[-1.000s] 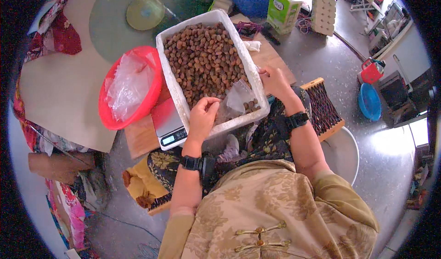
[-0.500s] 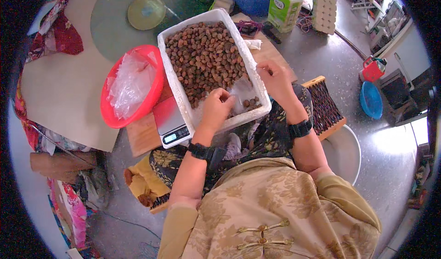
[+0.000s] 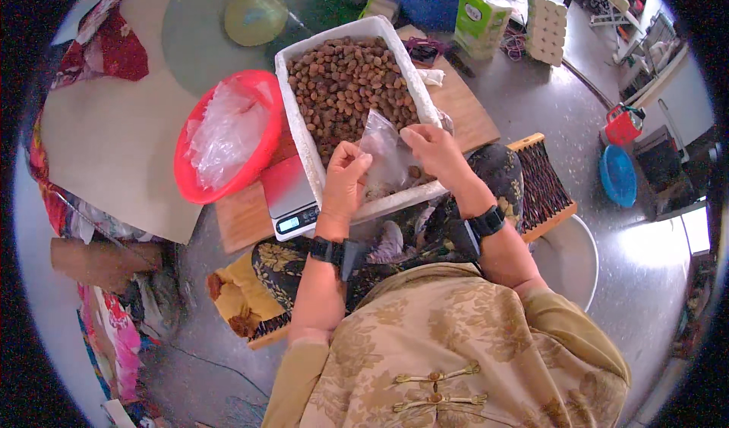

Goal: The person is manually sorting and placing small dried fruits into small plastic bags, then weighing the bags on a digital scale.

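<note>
A clear plastic bag (image 3: 387, 154) stands between my hands over the near end of a white foam box (image 3: 307, 153). My left hand (image 3: 346, 177) is closed, pinching the bag's left edge. On the other side, the fingers of my right hand (image 3: 442, 154) are pinched together at the bag's right edge. Brown, wrinkled, nut-sized pieces (image 3: 345, 82) fill most of the box; whether they are nuts or dried fruit I cannot tell. A few of them lie at its near end, partly hidden by the bag and my right hand.
Left of the box, a red basin (image 3: 188, 177) holds a heap of clear plastic bags (image 3: 228, 135). A digital scale (image 3: 292, 192) sits beside the box on a wooden board (image 3: 235, 219). A green tissue pack (image 3: 482, 22) and an egg tray (image 3: 545, 31) stand at the back right.
My right hand has come left and down from the box's right rim to the bag. My left hand has shifted slightly, and the bag now stands upright between both hands.
</note>
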{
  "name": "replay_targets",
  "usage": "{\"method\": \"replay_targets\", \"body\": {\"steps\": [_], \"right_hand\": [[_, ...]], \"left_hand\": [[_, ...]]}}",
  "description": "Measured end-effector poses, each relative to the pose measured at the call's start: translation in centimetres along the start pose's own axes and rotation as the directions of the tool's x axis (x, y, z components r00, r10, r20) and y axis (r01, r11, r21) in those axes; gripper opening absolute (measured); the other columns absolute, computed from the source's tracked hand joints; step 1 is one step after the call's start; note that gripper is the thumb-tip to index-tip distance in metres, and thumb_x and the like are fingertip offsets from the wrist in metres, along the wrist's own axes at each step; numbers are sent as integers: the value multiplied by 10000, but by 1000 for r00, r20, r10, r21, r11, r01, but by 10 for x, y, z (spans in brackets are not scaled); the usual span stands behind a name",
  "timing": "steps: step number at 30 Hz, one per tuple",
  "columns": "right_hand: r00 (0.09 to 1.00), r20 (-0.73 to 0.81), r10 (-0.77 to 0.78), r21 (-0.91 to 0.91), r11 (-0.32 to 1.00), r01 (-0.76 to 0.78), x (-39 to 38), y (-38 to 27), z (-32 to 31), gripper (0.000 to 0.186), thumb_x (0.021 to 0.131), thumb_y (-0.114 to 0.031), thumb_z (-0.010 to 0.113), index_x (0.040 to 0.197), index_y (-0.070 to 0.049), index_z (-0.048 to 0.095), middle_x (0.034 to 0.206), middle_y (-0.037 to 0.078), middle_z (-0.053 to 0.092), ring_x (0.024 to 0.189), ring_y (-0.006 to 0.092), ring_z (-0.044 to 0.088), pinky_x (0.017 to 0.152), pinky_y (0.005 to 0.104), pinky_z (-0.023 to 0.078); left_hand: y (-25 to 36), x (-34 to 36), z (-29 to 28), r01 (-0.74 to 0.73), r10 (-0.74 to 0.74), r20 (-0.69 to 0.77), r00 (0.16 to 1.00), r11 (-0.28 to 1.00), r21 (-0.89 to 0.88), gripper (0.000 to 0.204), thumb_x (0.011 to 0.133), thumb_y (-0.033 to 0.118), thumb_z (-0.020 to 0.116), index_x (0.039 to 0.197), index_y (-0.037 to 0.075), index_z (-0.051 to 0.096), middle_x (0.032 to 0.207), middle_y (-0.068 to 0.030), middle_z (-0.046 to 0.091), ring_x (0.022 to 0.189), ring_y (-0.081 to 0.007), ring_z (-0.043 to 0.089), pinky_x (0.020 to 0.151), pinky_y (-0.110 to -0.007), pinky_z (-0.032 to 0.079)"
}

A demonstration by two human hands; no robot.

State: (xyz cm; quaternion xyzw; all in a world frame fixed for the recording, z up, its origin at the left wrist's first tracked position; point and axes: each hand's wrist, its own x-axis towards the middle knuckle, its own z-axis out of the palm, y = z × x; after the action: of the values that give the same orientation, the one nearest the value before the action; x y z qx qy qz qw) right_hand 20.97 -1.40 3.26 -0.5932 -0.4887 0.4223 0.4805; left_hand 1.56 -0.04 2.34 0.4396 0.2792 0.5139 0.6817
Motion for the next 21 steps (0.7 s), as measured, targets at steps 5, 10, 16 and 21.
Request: {"method": "replay_targets", "body": {"steps": [5, 10, 16, 21], "right_hand": [[923, 253, 291, 216, 913, -347, -1, 3, 8, 295, 951, -327, 633, 896, -41, 678, 697, 0, 586, 592, 83, 519, 492, 257, 376], [995, -29, 95, 198, 976, -88, 1, 11, 24, 204, 891, -232, 712, 892, -33, 664, 705, 19, 604, 613, 111, 550, 527, 280, 428], [967, -94, -236, 15, 971, 238, 0, 17, 45, 153, 854, -157, 723, 929, -39, 659, 822, 76, 674, 773, 165, 621, 711, 326, 506], [965, -20, -260, -31, 965, 259, -3, 17, 48, 146, 850, -136, 727, 930, -36, 658, 841, 71, 671, 795, 150, 614, 727, 310, 501]], "left_hand": [[-15, 4, -32, 71, -58, 123, 991, 993, -99, 151, 867, 56, 659, 842, 105, 519, 927, 5, 593, 869, -100, 547, 842, -255, 448], [-21, 7, -27, -26, 24, -69, 997, 999, -33, 266, 856, 99, 708, 1068, 55, 554, 1019, -28, 586, 953, -115, 551, 893, -273, 456], [-15, 8, -8, -165, 299, -263, 917, 887, 432, 472, 842, 145, 762, 1218, 16, 508, 1156, -80, 578, 1077, -164, 551, 963, -310, 448], [-10, 3, -12, -30, 245, -242, 939, 757, 652, 223, 880, 204, 719, 1019, 37, 669, 978, -58, 685, 912, -154, 615, 850, -296, 479]]}}
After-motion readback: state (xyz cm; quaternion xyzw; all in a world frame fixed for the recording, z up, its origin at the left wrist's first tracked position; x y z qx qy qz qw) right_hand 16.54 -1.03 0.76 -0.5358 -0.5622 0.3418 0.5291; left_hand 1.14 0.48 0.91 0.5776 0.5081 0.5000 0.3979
